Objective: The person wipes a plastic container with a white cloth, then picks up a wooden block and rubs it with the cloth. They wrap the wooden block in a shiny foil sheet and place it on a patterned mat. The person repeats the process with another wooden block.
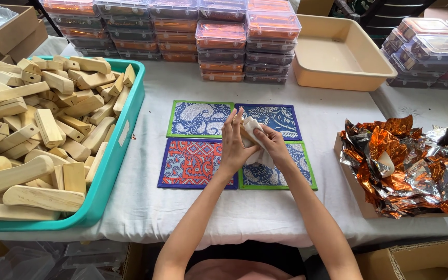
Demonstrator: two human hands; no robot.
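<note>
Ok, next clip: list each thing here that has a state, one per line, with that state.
left hand: closed on the white cloth, above the mats
right hand: gripping the white cloth
white cloth: bunched between both hands
patterned mats: four, flat in a square
teal crate: piled with wooden blocks
beige tray: empty
lidded containers: stacked, closed
foil sheets: crumpled in a heap

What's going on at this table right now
A person holds a small pale object wrapped in white paper between the left hand and the right hand, above four patterned cloth mats on a white-covered table. A teal bin of wooden blocks sits to the left, crumpled orange and silver foil to the right, and stacked lidded plastic containers and a beige tray behind.
</note>
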